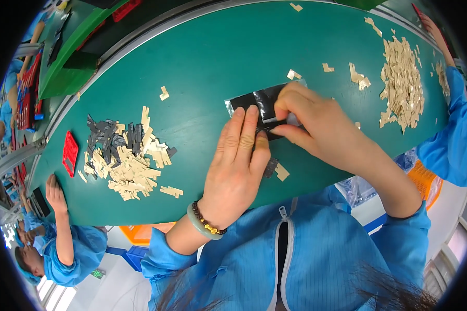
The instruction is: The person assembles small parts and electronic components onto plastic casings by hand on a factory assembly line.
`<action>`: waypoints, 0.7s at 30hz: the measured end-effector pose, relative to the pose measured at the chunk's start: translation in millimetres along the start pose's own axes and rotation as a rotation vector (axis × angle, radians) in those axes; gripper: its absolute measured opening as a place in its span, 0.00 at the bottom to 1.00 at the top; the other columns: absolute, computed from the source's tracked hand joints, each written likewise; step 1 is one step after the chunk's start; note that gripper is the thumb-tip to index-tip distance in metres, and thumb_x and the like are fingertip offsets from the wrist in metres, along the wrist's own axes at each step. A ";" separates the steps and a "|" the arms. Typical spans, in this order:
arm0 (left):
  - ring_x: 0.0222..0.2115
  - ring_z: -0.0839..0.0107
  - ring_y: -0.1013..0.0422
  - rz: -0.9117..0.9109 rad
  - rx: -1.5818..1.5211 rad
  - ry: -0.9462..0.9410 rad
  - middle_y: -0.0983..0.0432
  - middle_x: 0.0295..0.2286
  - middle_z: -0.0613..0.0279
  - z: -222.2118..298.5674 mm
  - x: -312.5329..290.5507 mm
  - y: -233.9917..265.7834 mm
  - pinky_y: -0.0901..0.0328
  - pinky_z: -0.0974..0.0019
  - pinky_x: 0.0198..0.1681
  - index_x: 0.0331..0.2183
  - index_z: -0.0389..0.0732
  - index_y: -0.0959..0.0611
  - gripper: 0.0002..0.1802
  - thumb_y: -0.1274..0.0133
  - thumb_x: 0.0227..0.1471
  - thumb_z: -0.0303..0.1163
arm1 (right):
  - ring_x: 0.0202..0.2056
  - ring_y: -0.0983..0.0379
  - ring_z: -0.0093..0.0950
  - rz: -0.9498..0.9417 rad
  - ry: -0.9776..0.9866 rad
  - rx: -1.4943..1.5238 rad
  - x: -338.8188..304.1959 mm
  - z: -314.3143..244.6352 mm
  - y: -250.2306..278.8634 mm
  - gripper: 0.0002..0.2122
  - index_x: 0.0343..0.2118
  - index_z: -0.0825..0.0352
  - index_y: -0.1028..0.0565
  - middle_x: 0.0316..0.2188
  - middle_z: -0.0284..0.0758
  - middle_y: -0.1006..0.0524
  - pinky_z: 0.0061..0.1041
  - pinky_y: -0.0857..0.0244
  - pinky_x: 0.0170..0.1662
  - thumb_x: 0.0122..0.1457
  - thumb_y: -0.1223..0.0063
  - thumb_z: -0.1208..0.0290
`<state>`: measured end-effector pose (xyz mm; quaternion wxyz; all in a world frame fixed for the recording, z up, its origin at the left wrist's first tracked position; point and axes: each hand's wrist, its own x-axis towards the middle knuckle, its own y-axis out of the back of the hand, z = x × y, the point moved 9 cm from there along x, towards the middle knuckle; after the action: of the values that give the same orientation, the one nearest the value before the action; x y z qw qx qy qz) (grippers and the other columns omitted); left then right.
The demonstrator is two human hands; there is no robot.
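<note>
A black sheet [246, 100] with clear edges and a shiny pale band across it lies on the green table. My left hand [233, 160] rests flat on its near side, fingers stretched out. Over the right part of the sheet, my right hand [324, 124] has thumb and fingers bent together in a pinch; what is between them is hidden. Close by my left thumb lie a small dark piece [270, 168] and a cream L-shaped piece [282, 172]. Left of my hands is a mixed pile of cream pieces [132, 173] and dark grey pieces [105, 139].
A large heap of cream pieces [401, 78] lies at the right, with loose ones scattered around. A red tray [70, 154] sits at the left. Co-workers sit at both sides, one hand [56, 194] on the left edge. A green shelf [67, 67] stands far left.
</note>
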<state>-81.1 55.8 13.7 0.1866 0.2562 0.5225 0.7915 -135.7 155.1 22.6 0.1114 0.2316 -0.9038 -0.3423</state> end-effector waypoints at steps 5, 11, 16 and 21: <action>0.56 0.44 0.39 0.034 -0.038 0.006 0.36 0.54 0.37 -2.4 0.0 2.1 0.36 0.50 0.55 0.34 0.29 0.26 0.10 0.49 0.47 0.21 | 0.23 0.31 0.32 0.049 -0.098 -0.014 11.1 11.7 0.9 0.08 0.28 0.69 0.31 0.24 0.38 0.30 0.28 0.37 0.26 0.51 0.41 0.78; 0.56 0.44 0.38 0.045 -0.019 -0.006 0.35 0.54 0.38 -0.7 0.9 1.9 0.36 0.50 0.55 0.32 0.30 0.26 0.06 0.49 0.49 0.22 | 0.20 0.32 0.30 0.061 -0.113 -0.032 14.9 12.1 2.1 0.07 0.25 0.71 0.30 0.21 0.37 0.30 0.28 0.38 0.23 0.49 0.41 0.79; 0.55 0.45 0.37 0.054 -0.031 0.004 0.35 0.54 0.38 -2.8 -0.7 2.0 0.36 0.50 0.55 0.32 0.31 0.26 0.06 0.49 0.49 0.22 | 0.23 0.30 0.35 0.040 -0.112 -0.066 13.9 9.8 1.3 0.06 0.25 0.70 0.30 0.22 0.38 0.29 0.32 0.36 0.26 0.50 0.43 0.77; 0.56 0.46 0.37 0.063 -0.048 0.016 0.35 0.54 0.39 -3.6 -0.9 3.4 0.36 0.50 0.55 0.31 0.31 0.26 0.05 0.49 0.49 0.22 | 0.26 0.28 0.40 0.016 -0.135 -0.075 13.2 8.8 0.5 0.05 0.24 0.70 0.31 0.23 0.40 0.28 0.36 0.34 0.29 0.51 0.46 0.76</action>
<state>-82.7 51.4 15.4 0.1635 0.2616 0.4964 0.8114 -150.4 154.0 17.0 0.0616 0.1962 -0.8976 -0.3900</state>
